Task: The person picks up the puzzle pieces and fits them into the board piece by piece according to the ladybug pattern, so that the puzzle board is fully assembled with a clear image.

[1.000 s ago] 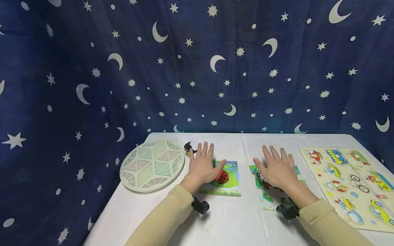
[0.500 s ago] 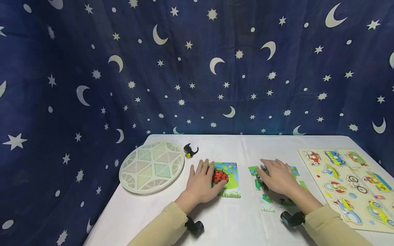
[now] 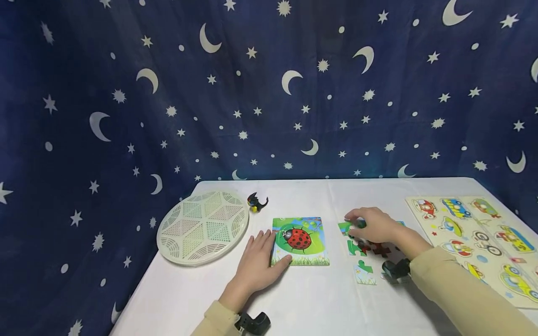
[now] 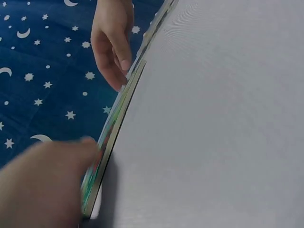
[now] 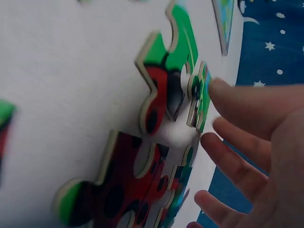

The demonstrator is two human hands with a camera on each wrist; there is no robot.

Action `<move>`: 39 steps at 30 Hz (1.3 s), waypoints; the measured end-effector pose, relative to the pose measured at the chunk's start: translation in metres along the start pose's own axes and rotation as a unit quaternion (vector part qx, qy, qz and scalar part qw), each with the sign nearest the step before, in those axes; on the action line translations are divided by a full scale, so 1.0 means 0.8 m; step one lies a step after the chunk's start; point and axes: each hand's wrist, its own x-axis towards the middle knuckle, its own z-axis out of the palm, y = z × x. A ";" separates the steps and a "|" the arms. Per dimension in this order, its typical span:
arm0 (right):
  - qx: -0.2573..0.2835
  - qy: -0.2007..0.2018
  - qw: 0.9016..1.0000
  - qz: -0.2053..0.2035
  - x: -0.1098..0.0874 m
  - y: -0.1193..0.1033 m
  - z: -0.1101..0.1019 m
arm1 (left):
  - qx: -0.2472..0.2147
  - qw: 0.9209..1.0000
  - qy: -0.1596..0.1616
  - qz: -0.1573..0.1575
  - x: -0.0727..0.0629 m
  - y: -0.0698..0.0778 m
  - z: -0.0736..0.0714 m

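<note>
A square ladybug puzzle [image 3: 313, 251] lies assembled on the white table. My left hand [image 3: 257, 263] is at its left edge, fingers straight and thumb along the lower corner. To the right, my right hand [image 3: 376, 226] is over a group of loose jigsaw pieces [image 3: 356, 248], hiding several of them. In the right wrist view, its thumb tip [image 5: 218, 88] is beside a small green jigsaw piece [image 5: 203, 99], the fingers loosely bent with a gap to the thumb. Red and black pieces [image 5: 118, 183] lie nearer that camera. One grassy corner piece [image 3: 364, 274] lies at the front.
A round pale board with holes [image 3: 203, 227] rests at the left. Behind the puzzle stands a small black toy figure [image 3: 256, 202]. A wooden vehicle puzzle board [image 3: 475, 242] lies at the right. A dark blue star-and-moon curtain [image 3: 269, 102] hangs behind the table.
My left hand has slid left and toward me, uncovering the ladybug picture. My right hand has lowered onto the loose pieces, its fingers bending from the earlier spread.
</note>
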 end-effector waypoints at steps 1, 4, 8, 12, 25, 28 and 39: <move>0.000 -0.008 1.000 0.000 0.003 0.000 -0.003 | 0.006 1.000 -0.002 0.005 0.001 0.001 0.000; -0.013 -0.018 1.000 0.004 0.011 -0.001 -0.007 | 0.019 1.000 -0.002 0.008 0.002 0.003 -0.001; -0.024 -0.028 0.999 0.017 0.020 -0.004 -0.003 | 0.031 0.999 0.006 -0.002 0.000 0.003 0.002; -0.012 -0.048 0.998 0.027 0.024 -0.007 -0.001 | 0.036 0.999 0.015 -0.009 -0.003 0.001 0.007; 0.003 -0.070 0.997 0.042 0.022 -0.006 -0.008 | 0.023 1.000 0.009 0.000 0.002 0.001 -0.002; -0.016 -0.059 0.996 0.061 0.021 -0.006 -0.009 | 0.023 1.000 0.010 0.004 0.003 0.002 -0.002; 0.045 -0.027 0.994 0.093 0.010 -0.013 0.003 | 0.019 1.000 0.013 -0.001 0.000 0.000 0.000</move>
